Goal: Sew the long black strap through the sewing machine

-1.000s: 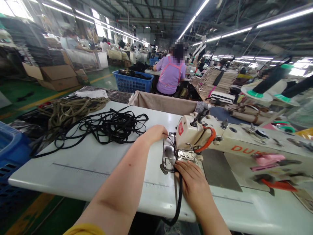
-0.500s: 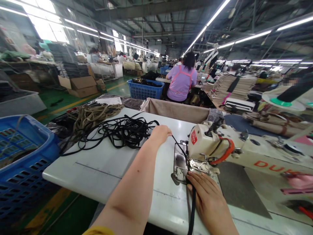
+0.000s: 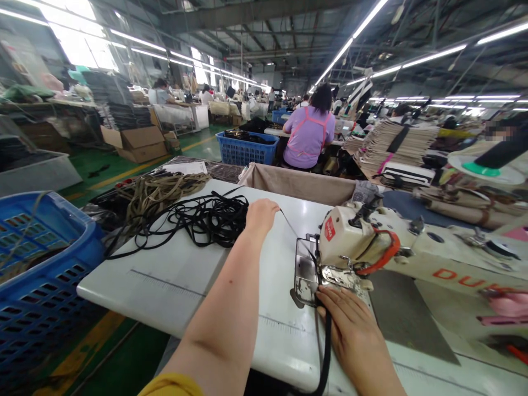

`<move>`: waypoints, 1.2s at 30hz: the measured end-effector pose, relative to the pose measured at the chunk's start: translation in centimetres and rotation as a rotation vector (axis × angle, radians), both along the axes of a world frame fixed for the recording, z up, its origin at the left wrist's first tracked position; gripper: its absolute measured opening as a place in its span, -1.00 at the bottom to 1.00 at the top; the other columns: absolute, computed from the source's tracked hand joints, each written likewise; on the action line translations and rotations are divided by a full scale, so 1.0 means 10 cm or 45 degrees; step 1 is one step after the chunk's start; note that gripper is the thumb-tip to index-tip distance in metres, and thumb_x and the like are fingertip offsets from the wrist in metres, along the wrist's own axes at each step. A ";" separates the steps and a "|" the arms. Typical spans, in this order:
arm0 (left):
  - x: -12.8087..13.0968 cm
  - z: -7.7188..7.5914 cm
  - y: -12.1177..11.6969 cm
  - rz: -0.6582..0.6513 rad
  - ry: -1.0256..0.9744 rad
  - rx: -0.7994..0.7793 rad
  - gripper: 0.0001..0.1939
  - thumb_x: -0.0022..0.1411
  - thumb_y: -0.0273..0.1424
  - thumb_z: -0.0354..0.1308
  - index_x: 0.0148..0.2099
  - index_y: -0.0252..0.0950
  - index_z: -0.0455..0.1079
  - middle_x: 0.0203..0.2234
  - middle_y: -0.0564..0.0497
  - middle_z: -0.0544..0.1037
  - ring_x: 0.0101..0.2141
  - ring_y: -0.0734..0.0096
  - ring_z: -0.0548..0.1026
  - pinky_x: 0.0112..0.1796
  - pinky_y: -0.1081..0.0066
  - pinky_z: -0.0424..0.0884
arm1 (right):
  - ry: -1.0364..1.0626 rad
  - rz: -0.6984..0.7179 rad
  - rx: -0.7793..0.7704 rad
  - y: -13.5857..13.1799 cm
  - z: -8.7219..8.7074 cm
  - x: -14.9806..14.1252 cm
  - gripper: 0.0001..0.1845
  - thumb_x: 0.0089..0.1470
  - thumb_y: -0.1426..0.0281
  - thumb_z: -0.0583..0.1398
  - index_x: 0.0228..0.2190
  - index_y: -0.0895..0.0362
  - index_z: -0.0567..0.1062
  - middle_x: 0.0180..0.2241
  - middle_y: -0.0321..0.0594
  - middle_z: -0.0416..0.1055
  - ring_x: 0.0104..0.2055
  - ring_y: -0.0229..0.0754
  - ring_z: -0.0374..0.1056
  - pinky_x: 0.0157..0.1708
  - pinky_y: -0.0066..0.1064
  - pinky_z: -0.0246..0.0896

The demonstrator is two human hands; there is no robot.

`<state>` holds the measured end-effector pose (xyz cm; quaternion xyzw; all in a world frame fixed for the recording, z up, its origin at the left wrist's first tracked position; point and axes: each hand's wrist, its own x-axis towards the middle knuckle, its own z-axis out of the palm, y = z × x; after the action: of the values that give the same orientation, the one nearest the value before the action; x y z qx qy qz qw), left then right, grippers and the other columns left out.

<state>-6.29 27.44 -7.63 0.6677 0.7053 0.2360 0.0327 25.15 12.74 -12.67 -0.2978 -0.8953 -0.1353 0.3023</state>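
My left hand [image 3: 263, 214] is closed in a pinch beyond the sewing machine head, beside a tangled heap of black straps [image 3: 206, 217]. From its fingertips a thin dark line runs down to the needle area; it looks like the black strap [image 3: 328, 352] seen narrow, its far part hard to make out. Close in front of the presser foot, my right hand [image 3: 350, 324] holds the near part of this strap with fingers together. The strap drops over the table's front edge. The white sewing machine [image 3: 340, 234] stands at the right, its needle partly hidden.
A blue plastic basket [image 3: 37, 297] stands left of the white table [image 3: 165, 308]. Olive straps [image 3: 165, 192] lie at the table's far left. A beige fabric bin [image 3: 301, 184] borders the back. Farther off, a person in a purple top [image 3: 309, 132] sits by another blue basket [image 3: 247, 147].
My left hand has moved slightly left and away from me, with the line to the machine now looking thinner. My right hand stays by the presser foot. The view has shifted slightly.
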 end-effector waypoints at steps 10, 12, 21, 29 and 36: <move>-0.13 -0.07 -0.03 0.312 -0.132 0.235 -0.69 0.48 -0.30 0.08 -0.05 -0.20 0.68 -0.06 -0.15 0.68 0.00 0.03 0.57 0.05 0.18 0.39 | 0.003 -0.074 -0.210 -0.11 0.06 -0.04 -0.73 0.48 0.40 0.15 0.06 0.14 0.60 0.08 -0.11 0.63 0.13 -0.04 0.55 0.25 -0.03 0.39; -0.15 -0.06 -0.05 0.374 -0.157 0.238 -0.68 0.49 -0.30 0.06 -0.03 -0.19 0.66 -0.04 -0.14 0.68 0.01 0.03 0.56 0.05 0.18 0.38 | 0.007 -0.078 -0.231 -0.11 0.07 -0.04 -0.73 0.48 0.39 0.14 0.07 0.13 0.60 0.09 -0.11 0.62 0.14 -0.04 0.55 0.26 -0.03 0.38; -0.19 -0.03 -0.09 0.501 -0.226 0.158 -0.65 0.50 -0.27 0.00 0.00 -0.17 0.63 0.00 -0.19 0.65 0.05 -0.06 0.52 0.08 0.06 0.36 | 0.040 -0.091 -0.284 -0.12 0.05 -0.04 -0.71 0.46 0.38 0.17 0.10 0.10 0.60 0.08 -0.09 0.63 0.15 -0.03 0.54 0.29 0.01 0.38; -0.01 -0.03 -0.08 0.542 -0.264 0.295 -0.63 0.27 -0.52 0.13 0.08 -0.23 0.55 0.12 -0.25 0.52 0.23 -0.13 0.34 0.23 -0.08 0.29 | 0.092 -0.129 -0.282 -0.14 0.06 -0.02 -0.66 0.42 0.47 0.16 0.13 0.07 0.57 0.01 -0.08 0.64 0.08 -0.04 0.56 0.28 0.03 0.38; 0.20 -0.08 -0.04 0.135 -0.124 0.227 -0.76 0.28 -0.47 0.16 -0.09 -0.19 0.62 0.00 -0.16 0.59 0.19 -0.05 0.38 0.26 0.00 0.27 | 0.160 -0.058 -0.121 -0.15 0.09 0.00 -0.74 0.37 0.58 0.20 -0.04 0.09 0.63 -0.23 -0.18 0.64 -0.12 -0.14 0.56 0.18 -0.08 0.45</move>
<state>-4.27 27.03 -8.43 0.6175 0.7133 0.3314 -0.0050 25.10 11.26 -11.73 -0.3402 -0.8729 -0.0806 0.3402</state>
